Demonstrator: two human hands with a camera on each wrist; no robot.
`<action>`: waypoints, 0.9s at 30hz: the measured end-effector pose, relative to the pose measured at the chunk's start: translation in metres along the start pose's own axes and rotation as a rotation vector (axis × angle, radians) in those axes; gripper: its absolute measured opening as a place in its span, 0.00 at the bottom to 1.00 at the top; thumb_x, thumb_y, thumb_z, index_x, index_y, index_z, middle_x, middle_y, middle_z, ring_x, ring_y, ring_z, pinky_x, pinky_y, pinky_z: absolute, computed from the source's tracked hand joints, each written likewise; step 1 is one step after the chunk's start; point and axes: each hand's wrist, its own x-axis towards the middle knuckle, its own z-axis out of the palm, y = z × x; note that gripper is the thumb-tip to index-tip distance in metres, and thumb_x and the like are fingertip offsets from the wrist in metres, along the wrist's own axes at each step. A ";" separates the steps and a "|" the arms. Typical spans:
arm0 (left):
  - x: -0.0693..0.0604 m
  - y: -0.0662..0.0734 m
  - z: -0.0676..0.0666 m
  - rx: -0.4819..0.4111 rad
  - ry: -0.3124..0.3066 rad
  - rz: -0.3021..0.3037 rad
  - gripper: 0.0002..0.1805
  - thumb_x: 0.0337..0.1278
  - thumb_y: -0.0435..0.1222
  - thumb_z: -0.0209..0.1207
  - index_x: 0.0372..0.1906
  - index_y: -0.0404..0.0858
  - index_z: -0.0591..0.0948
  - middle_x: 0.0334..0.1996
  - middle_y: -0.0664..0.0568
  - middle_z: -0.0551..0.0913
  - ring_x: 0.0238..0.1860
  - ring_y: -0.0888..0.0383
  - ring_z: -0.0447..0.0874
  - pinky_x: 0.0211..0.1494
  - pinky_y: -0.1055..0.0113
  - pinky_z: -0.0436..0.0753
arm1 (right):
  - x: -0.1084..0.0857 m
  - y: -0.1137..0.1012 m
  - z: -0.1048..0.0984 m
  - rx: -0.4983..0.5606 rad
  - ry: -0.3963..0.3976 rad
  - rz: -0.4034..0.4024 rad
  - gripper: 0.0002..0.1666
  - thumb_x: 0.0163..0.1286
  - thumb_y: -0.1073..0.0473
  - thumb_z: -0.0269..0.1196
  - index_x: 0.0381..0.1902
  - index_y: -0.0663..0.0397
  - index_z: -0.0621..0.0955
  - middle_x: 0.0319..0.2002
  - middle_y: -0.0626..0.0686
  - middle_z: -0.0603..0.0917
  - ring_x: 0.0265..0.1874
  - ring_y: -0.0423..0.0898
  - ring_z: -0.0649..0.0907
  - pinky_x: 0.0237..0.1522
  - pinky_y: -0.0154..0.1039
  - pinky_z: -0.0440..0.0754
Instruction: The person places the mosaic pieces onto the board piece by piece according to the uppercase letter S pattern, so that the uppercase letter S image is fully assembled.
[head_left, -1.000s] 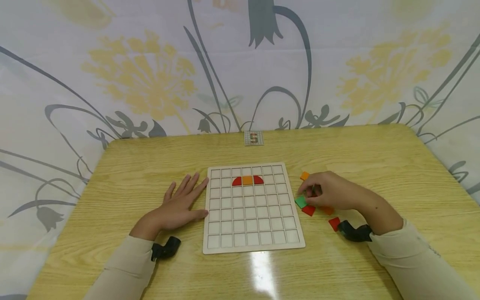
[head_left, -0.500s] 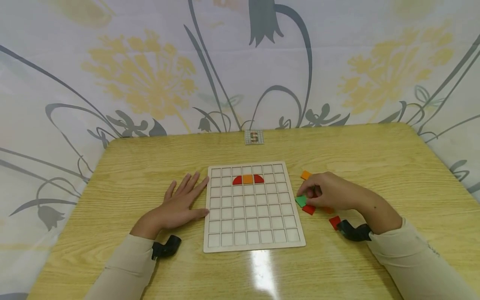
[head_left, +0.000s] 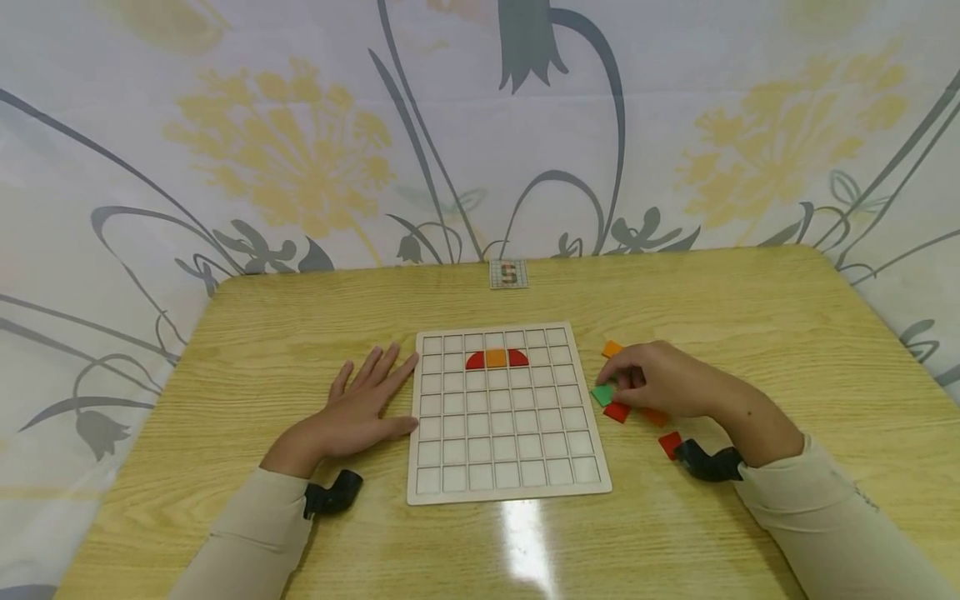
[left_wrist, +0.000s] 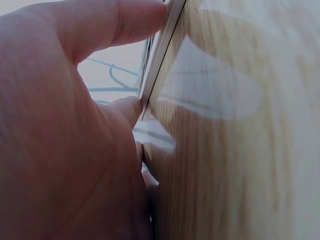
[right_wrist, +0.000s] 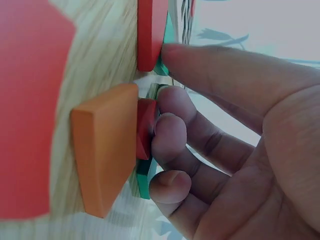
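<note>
A pale gridded board (head_left: 510, 498) lies on the table. My left hand (head_left: 358, 422) is spread flat, thumb and a fingertip touching the board's left edge; the left wrist view shows the thumb (left_wrist: 120, 22) on that edge. To the board's right, my right hand (head_left: 667, 379) is bent over small coloured tiles. Its thumb touches a green tile (head_left: 603, 395) beside a red tile (head_left: 617, 412). In the right wrist view a gap separates the thumb from the bent fingers (right_wrist: 170, 135), which are at another red tile (right_wrist: 145, 125) and a green tile (right_wrist: 144, 179).
Two red curved pieces (head_left: 476, 361) (head_left: 517, 358) flank an orange square (head_left: 496, 358) in the board's second row. A small patterned card (head_left: 508, 274) lies at the table's back edge. Orange tiles (head_left: 612, 349) (head_left: 655, 417) and a red tile (head_left: 670, 445) lie around my right hand.
The green tile and the red one beside it have shifted slightly away from me under my right fingers. My right hand has moved only a little. My left hand stays in place.
</note>
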 end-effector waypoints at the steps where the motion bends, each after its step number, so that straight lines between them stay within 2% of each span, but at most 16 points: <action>1: 0.000 0.000 0.000 0.003 -0.002 -0.002 0.47 0.69 0.55 0.54 0.82 0.49 0.44 0.82 0.47 0.34 0.82 0.43 0.26 0.76 0.37 0.25 | 0.000 0.001 0.000 -0.002 0.002 0.003 0.09 0.68 0.66 0.65 0.44 0.54 0.86 0.27 0.44 0.79 0.26 0.37 0.75 0.30 0.31 0.77; 10: 0.001 0.000 0.000 0.016 -0.007 -0.019 0.47 0.69 0.54 0.54 0.82 0.50 0.43 0.82 0.48 0.33 0.82 0.44 0.26 0.76 0.38 0.25 | 0.002 0.000 0.000 -0.013 0.011 0.005 0.09 0.67 0.66 0.66 0.44 0.55 0.86 0.27 0.44 0.80 0.24 0.36 0.74 0.29 0.30 0.76; 18: -0.001 0.001 -0.002 -0.001 -0.002 0.007 0.46 0.69 0.56 0.54 0.82 0.48 0.45 0.82 0.45 0.34 0.81 0.41 0.26 0.75 0.36 0.26 | 0.002 0.000 0.001 -0.013 0.014 0.029 0.10 0.66 0.67 0.66 0.45 0.54 0.86 0.28 0.44 0.80 0.24 0.37 0.74 0.29 0.31 0.76; 27: 0.000 -0.001 0.000 0.025 0.007 0.014 0.47 0.68 0.58 0.54 0.82 0.49 0.45 0.82 0.45 0.34 0.81 0.41 0.26 0.75 0.36 0.26 | 0.003 -0.002 0.002 -0.055 0.045 0.048 0.09 0.64 0.67 0.67 0.42 0.53 0.85 0.27 0.44 0.79 0.26 0.39 0.75 0.31 0.32 0.76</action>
